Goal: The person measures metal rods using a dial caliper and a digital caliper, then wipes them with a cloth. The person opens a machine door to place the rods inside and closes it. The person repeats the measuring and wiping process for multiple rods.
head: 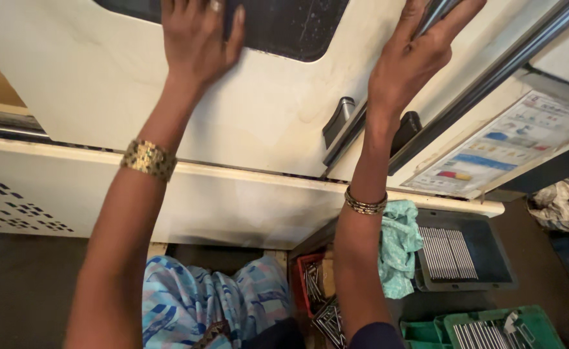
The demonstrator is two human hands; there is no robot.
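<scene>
My left hand [197, 39] rests flat on a cream machine door [103, 77], fingers over the edge of its dark window [297, 26]. My right hand [413, 55] is wrapped around a long silver bar handle [510, 64] that runs diagonally across the door. Each wrist carries a gold bangle. Black brackets [339, 119] fix the bar to the door.
A cream panel [232, 200] with a perforated pattern sits below the door. A colour chart [504, 148] is stuck at the right. Below are a dark tray of metal rods [449, 252], a teal cloth [397, 245], a green crate [530, 323] and a red box of metal parts [310, 278].
</scene>
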